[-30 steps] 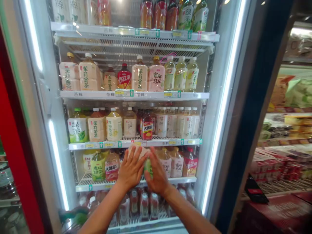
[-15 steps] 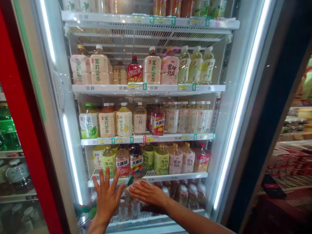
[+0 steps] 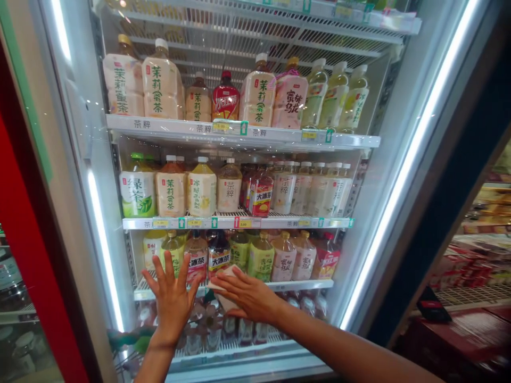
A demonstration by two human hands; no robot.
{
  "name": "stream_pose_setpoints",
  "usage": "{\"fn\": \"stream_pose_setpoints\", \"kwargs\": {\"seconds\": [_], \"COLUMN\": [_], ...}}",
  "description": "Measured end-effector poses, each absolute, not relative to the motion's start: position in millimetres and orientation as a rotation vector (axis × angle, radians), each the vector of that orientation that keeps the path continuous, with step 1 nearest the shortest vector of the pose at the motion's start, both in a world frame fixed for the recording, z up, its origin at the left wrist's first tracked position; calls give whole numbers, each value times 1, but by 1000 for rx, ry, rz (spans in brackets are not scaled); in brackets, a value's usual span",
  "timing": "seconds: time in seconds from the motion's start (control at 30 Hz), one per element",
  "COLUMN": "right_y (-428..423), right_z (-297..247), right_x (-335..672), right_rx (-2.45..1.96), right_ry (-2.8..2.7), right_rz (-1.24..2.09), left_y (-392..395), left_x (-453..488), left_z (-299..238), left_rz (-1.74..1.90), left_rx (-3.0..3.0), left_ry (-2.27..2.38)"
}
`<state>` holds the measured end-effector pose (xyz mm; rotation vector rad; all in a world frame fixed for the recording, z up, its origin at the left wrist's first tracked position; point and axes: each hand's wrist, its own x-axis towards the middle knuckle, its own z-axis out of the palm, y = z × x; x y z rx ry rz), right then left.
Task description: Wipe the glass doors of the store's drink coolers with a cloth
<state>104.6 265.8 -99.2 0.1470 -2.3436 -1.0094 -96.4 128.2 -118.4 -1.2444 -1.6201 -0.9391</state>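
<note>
Left hand: empty, fingers spread wide by the fridge's glass door; contact unclear. Right hand: fingers flat over pale cloth, cloth against glass, before lower bottle shelf.

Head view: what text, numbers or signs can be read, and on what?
"茶粹": shelf strips, pale bottles
"茉莉蜜茶": cream-labelled bottles
"冰红茶": red bottle
"蜜桃乌龙": pink bottles
"绿茶": green-capped bottle
"大冰茶": dark bottle
"青梅绿茶": lime bottle
"3.00": red-bordered price tag
Up arrows: green tags
Remaining text: too small or blurred.
</note>
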Motion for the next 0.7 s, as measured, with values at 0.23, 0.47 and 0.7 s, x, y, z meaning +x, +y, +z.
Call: {"fn": "stream_pose_setpoints", "kwargs": {"seconds": [0.23,0.47,0.7], "right_y": [275,265,264], "right_z": [16,-120,18], "right_x": [101,99,88], "right_rx": [-393,290,-181], "right_ry": [-1993,-2402,-2189], "right_rz": [-805,-1045,-886], "left_y": [127,125,116], "left_x": [-99,-99,-99], "left_z": [-121,-122,-119], "left_rz": [-1004,-978,-943], "left_rx": [-1277,-1277,-1311], "left_ry": [-1604,-1631,-1654]}}
